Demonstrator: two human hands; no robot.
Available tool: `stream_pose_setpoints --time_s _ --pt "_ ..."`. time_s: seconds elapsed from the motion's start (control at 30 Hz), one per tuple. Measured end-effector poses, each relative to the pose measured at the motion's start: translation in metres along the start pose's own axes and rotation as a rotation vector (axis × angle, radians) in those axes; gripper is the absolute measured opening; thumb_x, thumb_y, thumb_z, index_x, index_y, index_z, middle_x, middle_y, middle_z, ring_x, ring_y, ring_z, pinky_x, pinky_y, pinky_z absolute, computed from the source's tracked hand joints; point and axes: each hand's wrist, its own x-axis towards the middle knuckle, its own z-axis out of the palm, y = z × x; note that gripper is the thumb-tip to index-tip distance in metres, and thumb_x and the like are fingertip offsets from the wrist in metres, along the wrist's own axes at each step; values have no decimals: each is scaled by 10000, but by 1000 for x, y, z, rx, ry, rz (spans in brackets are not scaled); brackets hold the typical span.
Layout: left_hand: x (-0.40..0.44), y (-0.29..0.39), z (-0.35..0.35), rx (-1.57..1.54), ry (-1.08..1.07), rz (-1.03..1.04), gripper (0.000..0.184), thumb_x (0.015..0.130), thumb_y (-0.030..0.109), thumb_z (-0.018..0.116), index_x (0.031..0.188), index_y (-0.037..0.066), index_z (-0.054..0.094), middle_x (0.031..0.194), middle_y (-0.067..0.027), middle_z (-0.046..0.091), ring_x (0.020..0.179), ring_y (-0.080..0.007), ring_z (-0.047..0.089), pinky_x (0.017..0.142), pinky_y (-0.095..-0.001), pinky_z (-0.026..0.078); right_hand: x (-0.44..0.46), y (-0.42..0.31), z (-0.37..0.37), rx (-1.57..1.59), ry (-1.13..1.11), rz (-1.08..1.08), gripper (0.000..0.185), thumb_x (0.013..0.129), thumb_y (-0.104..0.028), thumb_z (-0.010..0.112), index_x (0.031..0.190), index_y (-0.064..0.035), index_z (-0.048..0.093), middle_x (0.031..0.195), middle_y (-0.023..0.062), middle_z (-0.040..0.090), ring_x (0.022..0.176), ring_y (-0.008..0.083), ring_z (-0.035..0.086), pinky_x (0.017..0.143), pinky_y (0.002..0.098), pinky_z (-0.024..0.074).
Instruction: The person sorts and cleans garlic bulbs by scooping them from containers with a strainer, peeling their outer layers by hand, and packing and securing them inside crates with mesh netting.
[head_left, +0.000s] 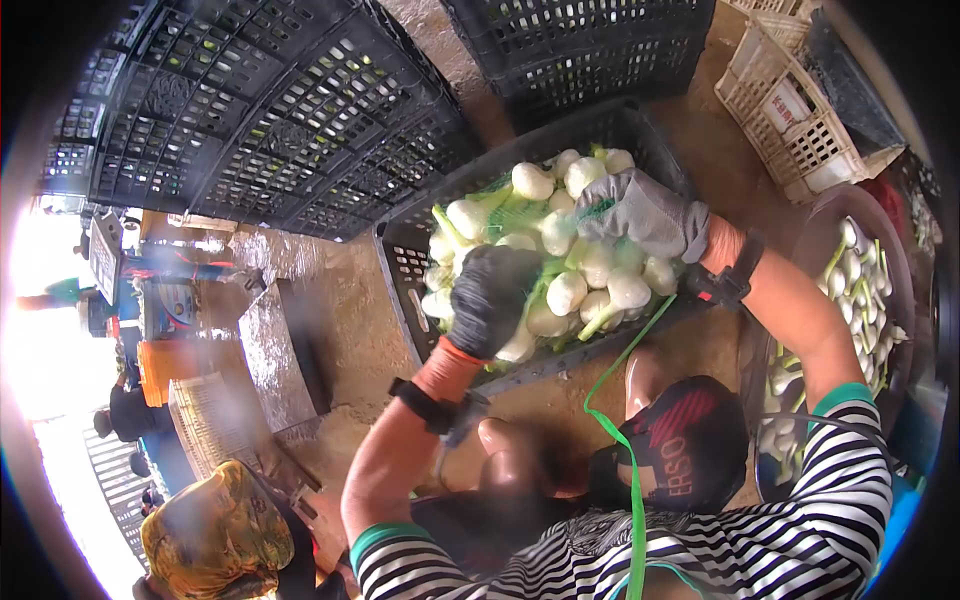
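White bulbs with green stems (566, 293), some under green netting (515, 213), fill a black crate (402, 318) in front of me. My left hand (492, 300), in a dark glove, is closed over the left part of the netted bulbs; what its fingers grip is hidden. At the upper right of the heap, my right hand (640, 215), in a grey glove, has its fingers curled on the green netting. A bright green strap (636, 470) runs from the crate's near side down past my knees.
Stacked black crates (270, 110) stand at the upper left, another stack (590, 50) beyond. Beige crates (790, 110) are at the upper right. A round tub (820, 225) of white bulbs sits at my right. A co-worker in a patterned cap (215, 530) is at the lower left.
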Motion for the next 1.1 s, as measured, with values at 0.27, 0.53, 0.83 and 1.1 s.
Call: stream_pose_setpoints --time_s 0.27,0.53,0.83,1.1 --pt "32 11 80 -223 340 -271 252 789 46 545 1036 60 595 963 -152 582 901 -336 536 782 -416 446 -6 -8 11 -80 155 -65 204 812 -102 591 992 -10 613 941 73 638 807 165 586 698 281 475" --pt "35 16 82 -902 545 -456 220 918 76 420 1063 -9 562 1031 -110 572 971 -219 525 898 -318 394 -5 -25 20 -1033 161 -718 148 756 -113 567 890 -62 603 734 78 575 634 276 577 584 386 476" --pt "33 21 81 -1481 833 -617 321 940 145 469 1230 8 476 1005 -39 573 844 -107 526 791 -233 438 -12 -13 25 -200 355 -125 119 728 59 604 830 1 624 776 35 624 685 119 579 601 283 484" --pt "34 45 27 -217 706 -179 416 705 58 585 1120 72 563 1209 -168 503 1042 -358 512 919 -399 397 -17 -31 23 -545 202 -328 183 690 28 621 869 -6 614 787 102 595 698 184 572 583 289 455"
